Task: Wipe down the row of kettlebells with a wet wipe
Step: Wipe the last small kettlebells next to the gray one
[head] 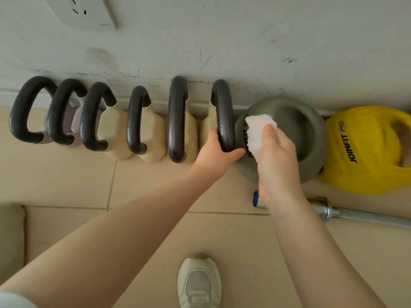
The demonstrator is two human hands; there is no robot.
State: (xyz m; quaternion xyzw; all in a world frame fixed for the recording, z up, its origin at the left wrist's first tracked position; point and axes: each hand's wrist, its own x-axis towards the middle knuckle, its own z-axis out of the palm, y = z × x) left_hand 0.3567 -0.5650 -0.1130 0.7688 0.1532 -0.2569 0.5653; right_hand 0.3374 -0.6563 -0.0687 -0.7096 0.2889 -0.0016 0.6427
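- Grey and rubbery-looking, the round grey kettlebell [307, 134] printed with black lettering sits on the beige tiled floor [66, 178] against the scuffed white wall [244, 41], second from the right end of the row.
- The right hand [278, 156] presses a crumpled white wet wipe [258, 134] onto the near left shoulder of that grey bell; its fingers are curled together, pinching the wipe with the thumb on top.
- The left hand [216, 152] wraps around the lower end of the dark metal handle [223, 114] of the neighbouring cream-coloured kettlebell [205, 130], fingers closed around it, seemingly to steady it.
- Five more dark-handled bells stand to the left, and a yellow kettlebell [364, 152] stands to the right, touching the grey one.
- A chrome barbell bar [355, 216] lies on the floor nearby.
- The step in hand looks like wiping the grey bell's body.
- Next, the wipe probably needs to sweep around the recessed handle area, with firm pressure, before going on to the neighbouring bell.
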